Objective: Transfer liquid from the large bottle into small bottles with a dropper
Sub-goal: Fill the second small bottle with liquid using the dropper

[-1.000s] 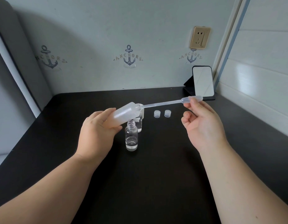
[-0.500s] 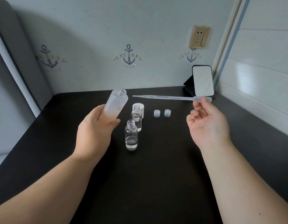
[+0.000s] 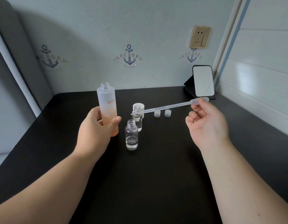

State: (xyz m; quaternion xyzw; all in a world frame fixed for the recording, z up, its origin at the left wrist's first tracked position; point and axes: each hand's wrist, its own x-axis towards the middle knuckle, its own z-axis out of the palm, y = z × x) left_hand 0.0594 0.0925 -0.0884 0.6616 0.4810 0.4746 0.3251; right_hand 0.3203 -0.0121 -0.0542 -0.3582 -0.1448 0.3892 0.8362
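Head view: right hand fingers pinch the dropper bulb; left hand grips the large bottle. Lower its nine-o'clock tip squarely into the rear small bottle, then squeeze gently.

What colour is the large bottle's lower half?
Peach-orange, fading to frosted white above, on the large bottle; head view.

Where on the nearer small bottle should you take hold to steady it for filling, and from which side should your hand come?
Grip the nearer small bottle round its straight body, below the shoulder, coming in from the left. It stands upright with its threaded mouth open, so a grip there leaves the top free for the dropper, which the right hand holds. The left hand must first set down the large bottle.
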